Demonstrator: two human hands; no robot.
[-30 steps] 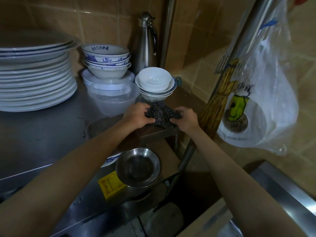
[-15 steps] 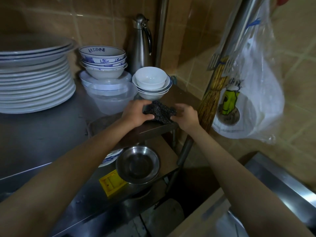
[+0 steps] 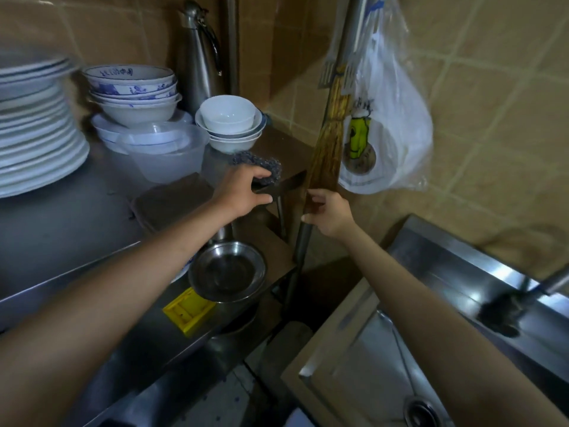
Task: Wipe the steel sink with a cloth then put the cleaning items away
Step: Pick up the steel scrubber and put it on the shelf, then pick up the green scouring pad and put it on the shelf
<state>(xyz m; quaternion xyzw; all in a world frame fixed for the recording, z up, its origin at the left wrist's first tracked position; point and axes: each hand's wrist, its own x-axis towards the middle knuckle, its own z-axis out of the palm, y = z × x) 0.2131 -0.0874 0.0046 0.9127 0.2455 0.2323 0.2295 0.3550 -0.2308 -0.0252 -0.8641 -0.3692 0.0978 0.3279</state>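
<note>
Both bare forearms reach from the lower corners toward the middle of the frame; the left hand lies at centre, back up, fingers spread and relaxed, thumb stretched out below them; the right hand sits just right of centre, fingers loosely curled, nothing visibly held in it.

Blue-patterned bowls; yellow block; white plates.

A coarse, wiry grey scourer lies on a dull brushed-steel surface beside glossy white bowls, cloudy plastic tubs, a polished steel dish, and a shiny steel sink.
</note>
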